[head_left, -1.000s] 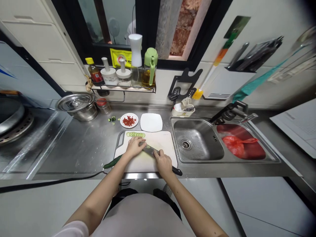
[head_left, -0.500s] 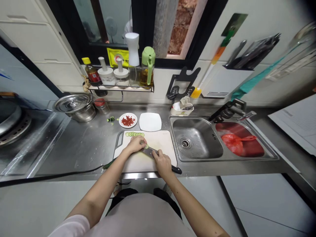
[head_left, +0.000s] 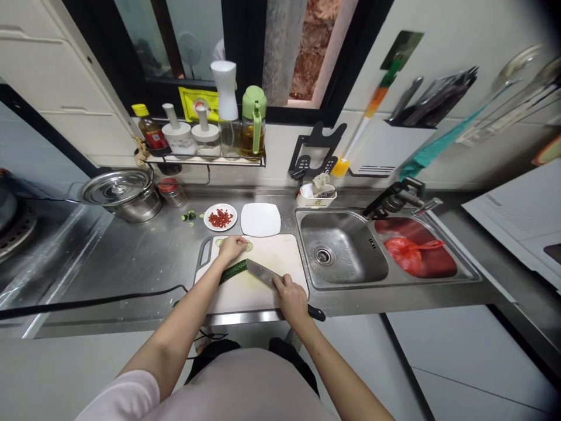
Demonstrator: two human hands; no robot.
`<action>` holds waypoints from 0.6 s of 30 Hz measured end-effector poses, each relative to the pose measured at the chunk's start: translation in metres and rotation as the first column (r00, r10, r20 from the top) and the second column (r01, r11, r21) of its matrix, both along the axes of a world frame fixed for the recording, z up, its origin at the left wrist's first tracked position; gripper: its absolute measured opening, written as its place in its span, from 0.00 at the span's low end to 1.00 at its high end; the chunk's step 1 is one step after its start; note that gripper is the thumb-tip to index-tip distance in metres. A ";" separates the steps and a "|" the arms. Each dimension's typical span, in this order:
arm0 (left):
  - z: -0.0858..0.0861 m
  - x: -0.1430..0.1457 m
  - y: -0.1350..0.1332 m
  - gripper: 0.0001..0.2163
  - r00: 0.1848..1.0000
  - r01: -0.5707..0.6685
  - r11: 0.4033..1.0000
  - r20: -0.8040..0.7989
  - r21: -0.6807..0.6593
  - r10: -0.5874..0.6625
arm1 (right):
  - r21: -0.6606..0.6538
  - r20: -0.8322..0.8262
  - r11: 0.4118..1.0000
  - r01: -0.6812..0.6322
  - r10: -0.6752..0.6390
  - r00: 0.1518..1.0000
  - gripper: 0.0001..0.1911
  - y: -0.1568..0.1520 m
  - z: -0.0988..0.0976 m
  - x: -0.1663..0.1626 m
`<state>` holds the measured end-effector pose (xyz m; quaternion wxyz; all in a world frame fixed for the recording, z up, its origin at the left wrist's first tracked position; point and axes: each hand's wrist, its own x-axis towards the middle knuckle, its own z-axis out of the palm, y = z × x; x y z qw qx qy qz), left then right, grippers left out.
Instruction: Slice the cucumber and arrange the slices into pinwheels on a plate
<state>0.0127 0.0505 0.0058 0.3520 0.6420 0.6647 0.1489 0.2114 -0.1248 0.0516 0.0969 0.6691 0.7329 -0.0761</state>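
My right hand [head_left: 293, 299] is wrapped round the black handle of a kitchen knife [head_left: 262, 272], its blade pointing up and left over the white cutting board [head_left: 280, 257]. The blade tip is at the right end of a dark green cucumber [head_left: 234, 269], which lies on the board partly under my left forearm. Above the cucumber, near the board's far edge, the fingers of my left hand [head_left: 232, 248] are pinched on a cucumber slice [head_left: 249, 245]. Other pale slices [head_left: 219, 241] lie at the far left of the board, mostly covered by that hand.
Behind the board stand a plate of chopped red pieces [head_left: 220, 217] and a white square plate [head_left: 260, 220]. Cucumber scraps [head_left: 189, 216] lie left of them, near a lidded steel pot [head_left: 127, 196]. A sink [head_left: 350, 245] is to the right, with a red bag [head_left: 405, 252] in its second basin.
My left hand has moved up and left from the blade to the row of slices, uncovering the cucumber. The knife stays in my right hand, and the view has shifted slightly.
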 end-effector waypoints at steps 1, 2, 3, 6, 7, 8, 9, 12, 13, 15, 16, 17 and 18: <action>0.001 0.001 0.002 0.08 1.000 -0.004 1.000 -0.017 -0.010 0.003 | -0.007 -0.001 1.000 0.006 -0.006 1.000 0.19 0.000 0.000 0.001; 0.002 0.003 0.004 0.07 0.999 0.000 1.000 -0.039 -0.015 -0.001 | -0.013 -0.002 1.000 0.011 -0.011 1.000 0.19 -0.001 0.000 0.002; 0.003 0.005 0.006 0.07 0.998 0.006 1.000 -0.063 -0.017 -0.007 | -0.017 -0.006 1.000 0.014 -0.014 1.000 0.19 -0.001 0.000 0.003; 0.007 0.012 0.011 0.06 0.991 0.024 1.000 -0.132 -0.020 -0.027 | -0.024 -0.019 0.999 0.024 -0.025 1.000 0.20 0.000 0.000 0.004; 0.007 0.013 0.012 0.06 0.987 0.029 0.999 -0.158 -0.019 -0.032 | -0.025 -0.023 0.999 0.028 -0.029 0.999 0.20 0.001 0.001 0.004; 0.008 0.015 0.012 0.06 0.982 0.033 0.999 -0.183 -0.016 -0.036 | -0.028 -0.028 0.999 0.032 -0.033 0.999 0.20 0.001 0.001 0.004; 0.009 0.016 0.013 0.06 0.978 0.039 0.999 -0.205 -0.010 -0.040 | -0.030 -0.032 0.999 0.037 -0.038 0.999 0.19 0.002 0.000 0.004; 0.008 0.017 0.013 0.08 0.967 0.056 0.998 -0.249 0.020 -0.050 | -0.031 -0.046 0.999 0.043 -0.044 0.998 0.19 0.003 -0.002 0.005; 0.007 0.018 0.013 0.08 0.964 0.061 0.998 -0.260 0.030 -0.051 | -0.029 -0.049 0.999 0.044 -0.046 0.998 0.19 0.003 -0.004 0.006; 0.006 0.018 0.013 0.09 0.959 0.066 0.997 -0.279 0.050 -0.050 | -0.028 -0.052 0.998 0.048 -0.049 0.997 0.19 0.003 -0.006 0.007; 0.004 0.018 0.013 0.09 0.957 0.069 0.996 -0.285 0.058 -0.049 | -0.028 -0.050 0.998 0.051 -0.053 0.997 0.19 0.003 -0.007 0.007; 0.003 0.018 0.013 0.09 0.956 0.071 0.995 -0.289 0.064 -0.049 | -0.028 -0.048 0.998 0.056 -0.057 0.997 0.18 0.003 -0.008 0.007; 0.002 0.018 0.014 0.09 0.955 0.073 0.995 -0.291 0.068 -0.050 | -0.030 -0.045 0.998 0.059 -0.060 0.997 0.18 0.002 -0.008 0.007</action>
